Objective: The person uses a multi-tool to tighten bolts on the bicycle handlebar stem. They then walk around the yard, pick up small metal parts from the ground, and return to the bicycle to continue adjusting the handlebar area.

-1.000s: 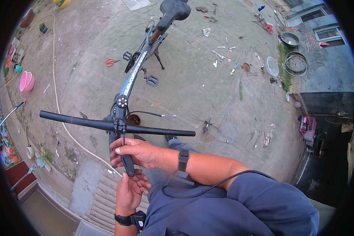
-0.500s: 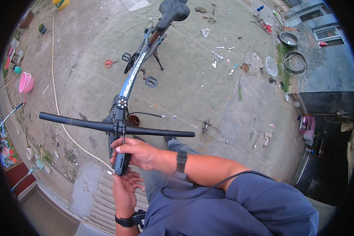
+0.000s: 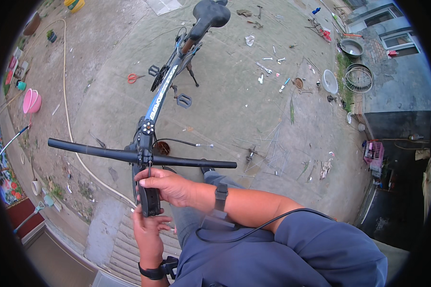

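Observation:
A bicycle with a blue and white frame [image 3: 159, 99] stands before me, its straight black handlebar [image 3: 191, 161] lying crosswise without grips. Just on my side of the bar, my right hand [image 3: 167, 185] is closed round a black, elongated bicycle part [image 3: 151, 202], thumb across its upper end. A thin cable runs from that end toward the stem. At the part's lower end is my left hand [image 3: 149, 234], thumb up beside it and other fingers apart; whether those fingers touch the part is hidden. The exact kind of the part is unclear.
Orange-handled scissors [image 3: 133, 78] lie left of the bicycle. Wrenches [image 3: 263, 67] and other small tools are scattered on the right. A wheel hub [image 3: 250, 154] lies among loose spokes. A pale hose [image 3: 67, 112] curves along the left, near a pink bucket [image 3: 32, 101].
The black part has turned in my right hand, showing a different face. My left hand has shifted slightly down and left at its lower end. The bicycle barely moves.

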A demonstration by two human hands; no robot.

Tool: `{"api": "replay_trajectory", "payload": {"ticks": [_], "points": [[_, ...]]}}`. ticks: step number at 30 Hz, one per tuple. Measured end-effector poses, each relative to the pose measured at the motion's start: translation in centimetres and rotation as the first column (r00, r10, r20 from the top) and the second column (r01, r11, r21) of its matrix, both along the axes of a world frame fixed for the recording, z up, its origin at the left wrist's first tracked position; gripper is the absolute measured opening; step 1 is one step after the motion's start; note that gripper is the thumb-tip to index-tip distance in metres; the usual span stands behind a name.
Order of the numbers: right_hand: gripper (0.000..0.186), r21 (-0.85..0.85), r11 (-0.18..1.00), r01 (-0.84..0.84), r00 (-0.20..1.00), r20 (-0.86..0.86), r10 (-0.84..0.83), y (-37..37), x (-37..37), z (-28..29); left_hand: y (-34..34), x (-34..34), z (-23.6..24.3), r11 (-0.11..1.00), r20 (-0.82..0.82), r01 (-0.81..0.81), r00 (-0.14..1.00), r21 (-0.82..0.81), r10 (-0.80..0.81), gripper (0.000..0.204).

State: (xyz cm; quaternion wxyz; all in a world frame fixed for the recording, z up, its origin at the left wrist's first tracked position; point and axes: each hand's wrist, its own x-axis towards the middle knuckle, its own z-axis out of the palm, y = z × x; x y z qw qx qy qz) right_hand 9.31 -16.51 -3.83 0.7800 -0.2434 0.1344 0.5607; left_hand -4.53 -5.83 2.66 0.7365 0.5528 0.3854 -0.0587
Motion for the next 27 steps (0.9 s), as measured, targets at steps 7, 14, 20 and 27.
{"api": "replay_trajectory", "payload": {"ticks": [7, 14, 20, 27], "points": [[0.042, 0.045, 0.999, 0.0, 1.0, -0.02, 0.001, -0.2, -0.2, -0.2, 0.6, -0.1, -0.8, 0.763, -0.071, -0.098, 0.995, -0.639, 0.068, 0.06], [0.043, -0.025, 0.999, -0.04, 0.999, 0.033, 0.041, 0.1, 0.0, 0.8, 0.2, -0.2, -1.5, 0.735, -0.059, 0.205, 0.974, 0.646, -0.22, 0.041], [0.038, 0.009, 0.999, -0.039, 0.999, 0.006, 0.039, -0.1, 0.0, 0.7, 0.2, -0.7, -1.4, 0.953, -0.134, -0.175, 0.98, -0.247, 0.145, 0.064], [0.037, 0.085, 0.996, -0.002, 1.0, -0.028, 0.004, -0.1, 0.0, 0.4, 0.8, -0.5, -0.9, 0.611, -0.097, -0.229, 0.965, -0.757, 0.242, 0.076]]}}
